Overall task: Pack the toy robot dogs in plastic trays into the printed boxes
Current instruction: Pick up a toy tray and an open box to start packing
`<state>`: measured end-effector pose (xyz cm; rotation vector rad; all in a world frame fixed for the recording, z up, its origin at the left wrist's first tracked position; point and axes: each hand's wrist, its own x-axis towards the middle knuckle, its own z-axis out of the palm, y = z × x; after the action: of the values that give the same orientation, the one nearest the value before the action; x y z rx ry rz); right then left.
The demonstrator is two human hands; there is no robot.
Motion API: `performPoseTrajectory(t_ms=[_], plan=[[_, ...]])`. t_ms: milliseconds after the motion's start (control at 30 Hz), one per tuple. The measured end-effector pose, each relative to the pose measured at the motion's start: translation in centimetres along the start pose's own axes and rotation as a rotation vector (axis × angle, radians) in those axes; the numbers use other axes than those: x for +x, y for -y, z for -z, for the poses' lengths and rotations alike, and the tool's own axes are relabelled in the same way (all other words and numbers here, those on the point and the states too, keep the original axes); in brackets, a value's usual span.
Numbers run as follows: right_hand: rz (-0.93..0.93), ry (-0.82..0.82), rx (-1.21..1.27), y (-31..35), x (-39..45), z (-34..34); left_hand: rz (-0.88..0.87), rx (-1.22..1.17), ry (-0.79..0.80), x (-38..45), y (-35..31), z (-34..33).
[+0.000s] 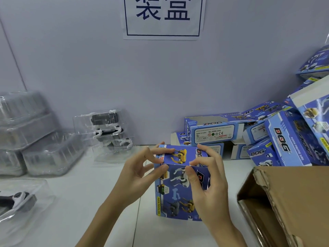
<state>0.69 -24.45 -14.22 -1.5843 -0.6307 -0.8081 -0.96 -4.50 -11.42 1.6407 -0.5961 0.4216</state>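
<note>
Head view. An upright blue printed cardboard box (179,186) with robot-dog artwork stands on the white tabletop (89,202), centre front. Both hands are at its top end. Left hand (137,173): fingers curled, thumb and fingertips pinching the box's upper left corner and closed top flap. Right hand (208,177): fingers curled over the top right edge, thumb pressed on the front face just under the flap fold; it grips the box.

Left of the box, against the pale wall (89,59), clear plastic trays holding black-and-white toy robot dogs (106,129) sit stacked. Farther left, a blurred heap of clear plastic trays (32,132). At the near left edge, another clear tray with a white-and-grey toy dog (19,198) lies on the tabletop.

Behind and right of the held box, a loose pile of matching blue printed boxes (267,132), some lying flat, some tilted. Near right: an open brown corrugated carton (288,202), just beside the held box. A white paper sign with dark blue characters (162,16) hangs on the wall above.
</note>
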Motion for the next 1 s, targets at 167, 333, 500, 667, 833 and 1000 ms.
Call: performPoseTrajectory(t_ms=[167, 333, 500, 667, 833, 1000], plan=[[-0.038, 0.02, 0.035, 0.0, 0.1, 0.3, -0.016, 0.063, -0.006, 0.0, 0.0, -0.1], [-0.229, 0.093, 0.171, -1.1, -0.3, 0.7, 0.125, 0.012, -0.067, -0.6, 0.2, -0.6], [-0.605, 0.401, 0.082, -2.6, 0.8, 2.4, 0.126, 0.102, -0.206, -0.6, 1.3, -1.1], [-0.747, 0.219, 0.034, -2.7, 1.2, 2.4, -0.258, 0.501, -0.394, -0.3, 2.1, -1.6], [-1.115, 0.254, 0.595, -1.3, 2.2, 2.6, -0.77, 1.085, -0.054, -1.7, 3.2, -4.4], [-1.07, 0.237, 0.6, -2.1, 1.8, 3.3, -0.935, 1.181, 0.058, -2.2, 2.7, -6.3]])
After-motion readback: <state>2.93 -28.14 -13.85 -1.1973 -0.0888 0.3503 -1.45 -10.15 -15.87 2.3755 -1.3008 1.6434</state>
